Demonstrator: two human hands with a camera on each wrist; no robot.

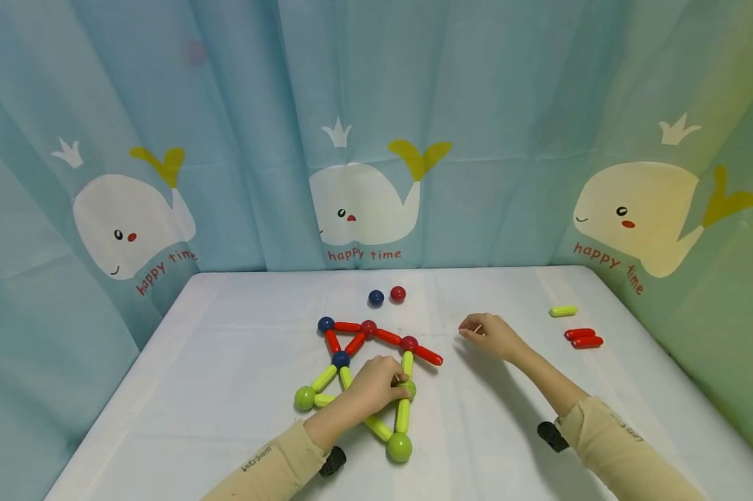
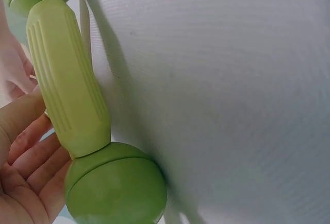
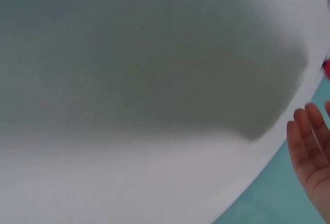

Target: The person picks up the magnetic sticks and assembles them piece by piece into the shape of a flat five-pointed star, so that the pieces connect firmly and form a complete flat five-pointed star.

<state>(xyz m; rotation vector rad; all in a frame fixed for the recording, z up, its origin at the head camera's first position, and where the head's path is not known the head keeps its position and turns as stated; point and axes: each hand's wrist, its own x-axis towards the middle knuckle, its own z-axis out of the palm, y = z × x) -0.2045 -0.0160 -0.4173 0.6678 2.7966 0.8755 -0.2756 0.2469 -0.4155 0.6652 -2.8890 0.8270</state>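
On the table lies a flat figure of rods and balls, red and blue at the far end, green at the near end. My left hand [image 1: 371, 386] grips the structure at a green ball [image 1: 410, 390] on its right side. In the left wrist view, fingers [image 2: 44, 165] curl beside a green ball [image 2: 116, 188] and a yellow-green rod [image 2: 69, 74]; the exact contact is partly hidden. My right hand [image 1: 492, 335] hovers over the table right of a red rod [image 1: 428, 355], holding nothing visible. Its fingers [image 3: 309, 136] look loosely extended in the right wrist view.
A loose blue ball [image 1: 376, 298] and red ball [image 1: 398, 294] lie behind the figure. At the right are a yellow-green rod [image 1: 563, 311] and two red rods [image 1: 584, 339]. A whale-printed curtain [image 1: 364, 83] hangs along the white table's [image 1: 213, 362] back edge.
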